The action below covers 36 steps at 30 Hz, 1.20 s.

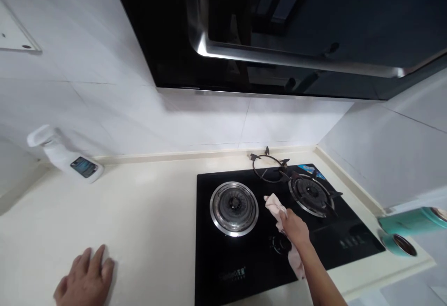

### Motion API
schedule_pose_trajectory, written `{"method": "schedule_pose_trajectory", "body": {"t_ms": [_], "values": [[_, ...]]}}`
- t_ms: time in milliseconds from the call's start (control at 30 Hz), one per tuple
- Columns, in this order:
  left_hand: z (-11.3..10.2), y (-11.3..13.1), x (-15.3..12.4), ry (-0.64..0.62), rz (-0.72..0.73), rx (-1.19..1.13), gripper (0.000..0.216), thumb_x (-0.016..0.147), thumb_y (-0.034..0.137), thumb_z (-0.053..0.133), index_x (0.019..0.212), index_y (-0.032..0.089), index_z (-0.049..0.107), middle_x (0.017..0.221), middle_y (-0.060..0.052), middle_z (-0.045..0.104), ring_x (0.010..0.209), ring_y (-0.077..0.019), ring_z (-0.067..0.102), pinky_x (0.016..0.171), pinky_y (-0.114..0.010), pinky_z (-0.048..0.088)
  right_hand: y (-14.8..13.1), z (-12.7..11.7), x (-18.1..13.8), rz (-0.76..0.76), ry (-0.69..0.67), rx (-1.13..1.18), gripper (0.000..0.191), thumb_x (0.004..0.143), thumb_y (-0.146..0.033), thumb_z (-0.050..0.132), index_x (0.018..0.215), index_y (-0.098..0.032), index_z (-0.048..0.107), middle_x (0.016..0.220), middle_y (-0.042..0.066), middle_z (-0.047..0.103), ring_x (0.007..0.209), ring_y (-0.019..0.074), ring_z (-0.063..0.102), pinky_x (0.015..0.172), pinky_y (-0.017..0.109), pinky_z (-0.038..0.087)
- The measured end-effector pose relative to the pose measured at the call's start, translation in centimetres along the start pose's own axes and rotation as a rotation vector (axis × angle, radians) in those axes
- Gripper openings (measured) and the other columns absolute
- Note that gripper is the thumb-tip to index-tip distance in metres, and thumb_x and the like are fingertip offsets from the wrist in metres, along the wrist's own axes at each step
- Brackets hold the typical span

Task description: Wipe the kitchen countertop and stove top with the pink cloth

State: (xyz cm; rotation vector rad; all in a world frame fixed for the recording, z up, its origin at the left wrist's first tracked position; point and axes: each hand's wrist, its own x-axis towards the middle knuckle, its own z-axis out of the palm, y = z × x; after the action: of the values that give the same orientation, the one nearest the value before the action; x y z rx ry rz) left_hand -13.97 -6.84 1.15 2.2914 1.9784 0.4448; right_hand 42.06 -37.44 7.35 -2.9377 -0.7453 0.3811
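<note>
Over the black glass gas hob (223, 259), right hand (294, 229) clenched around a pale pink cloth (274, 208), held low beside 2 burners (233, 208), left hand (85, 280) open, fingers released, resting on the cream countertop (150, 213).

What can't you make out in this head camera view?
All in the head view:
Control knob: partly hidden by the right hand and pink cloth.
Spray bottle label: too small to read.
Hob brand lettering: blurred.
Teal canister: cut off by the right edge.

White tiled walls (209, 124) beneath a black glass range hood (349, 17)
</note>
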Motion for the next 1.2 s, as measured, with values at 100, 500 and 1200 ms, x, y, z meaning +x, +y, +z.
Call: {"method": "schedule_pose_trajectory", "body": {"t_ms": [100, 500, 1200], "values": [[-0.6, 0.4, 0.0, -0.068, -0.006, 0.074, 0.065, 0.097, 0.053, 0.019, 0.150, 0.028, 0.047, 0.165, -0.010, 0.043, 0.157, -0.0289, 0.028, 0.123, -0.057, 0.027, -2.6, -0.3, 1.6, -0.030, 0.004, -0.030, 0.047, 0.102, -0.043, 0.025, 0.117, -0.016, 0.060, 0.116, 0.017, 0.072, 0.104, 0.0261, 0.071, 0.087, 0.039, 0.047], [-1.1, 1.0, -0.9, -0.102, 0.035, 0.158, 0.060, 0.103, 0.041, 0.022, 0.151, 0.015, 0.048, 0.165, -0.020, 0.038, 0.157, -0.0334, 0.026, 0.123, -0.058, 0.025, -10.3, 2.1, -8.3, -0.467, -0.041, -0.081, 0.033, 0.097, -0.038, 0.041, 0.109, -0.016, 0.063, 0.105, 0.016, 0.072, 0.099, 0.0299, 0.068, 0.090, 0.042, 0.043], [-1.6, 1.8, -0.8, -0.056, 0.027, 0.104, 0.059, 0.102, 0.039, 0.028, 0.147, 0.012, 0.055, 0.162, -0.022, 0.042, 0.154, -0.0353, 0.032, 0.122, -0.059, 0.028, 4.9, 6.6, -13.8, -0.445, 0.207, 0.103, 0.039, 0.082, -0.041, 0.066, 0.120, -0.035, 0.070, 0.123, 0.008, 0.070, 0.120, 0.0338, 0.060, 0.102, 0.054, 0.051]]}}
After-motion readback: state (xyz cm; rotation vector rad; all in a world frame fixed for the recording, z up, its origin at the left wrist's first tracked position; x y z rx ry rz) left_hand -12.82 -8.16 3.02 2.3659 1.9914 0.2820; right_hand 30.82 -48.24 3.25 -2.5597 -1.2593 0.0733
